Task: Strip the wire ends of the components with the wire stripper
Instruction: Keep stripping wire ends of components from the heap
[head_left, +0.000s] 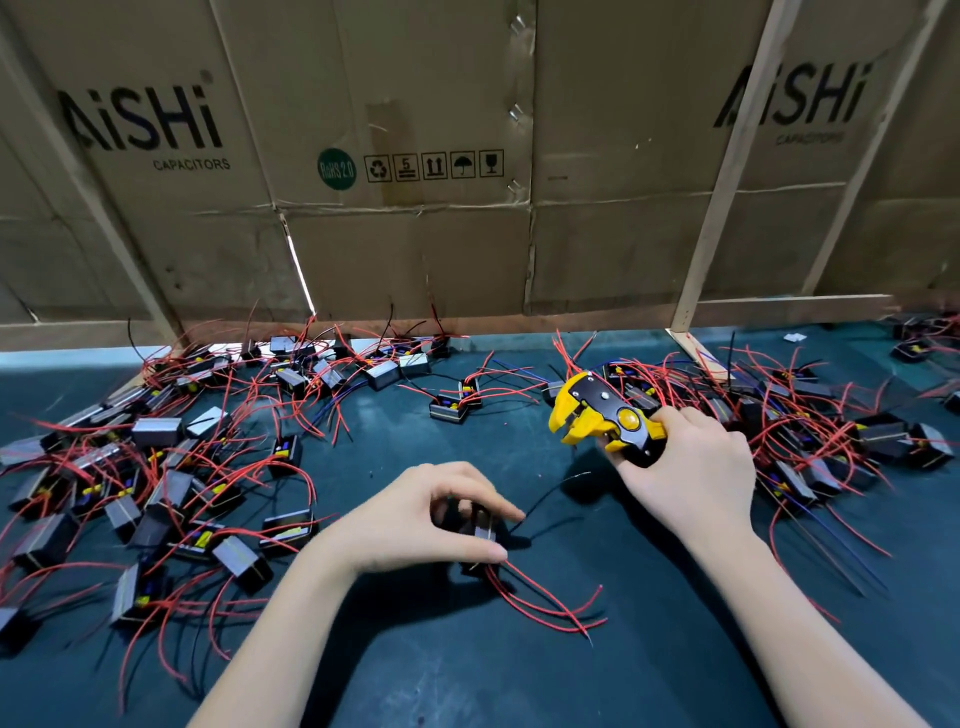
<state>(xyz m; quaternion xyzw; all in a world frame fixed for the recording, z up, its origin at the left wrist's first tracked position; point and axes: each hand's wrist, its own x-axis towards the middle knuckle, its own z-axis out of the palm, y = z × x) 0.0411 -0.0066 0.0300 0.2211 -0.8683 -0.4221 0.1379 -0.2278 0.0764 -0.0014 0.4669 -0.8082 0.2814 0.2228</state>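
The component is near the middle of the mat, under my left hand; the fingers curl round its black body and hold it; its red wires trail toward me and lie on the mat, and one black wire runs up toward the stripper. My right hand grips the stripper handles; the yellow head points left, and the jaws seem a little apart, with no wire between them; the stripper is near the component but not touching it. I judge that I am between strips, turning the component to offer an end; next I must bring one wire end into the jaws, straight, then squeeze. On the left is a pile of components, on the right another pile; cardboard stands behind.
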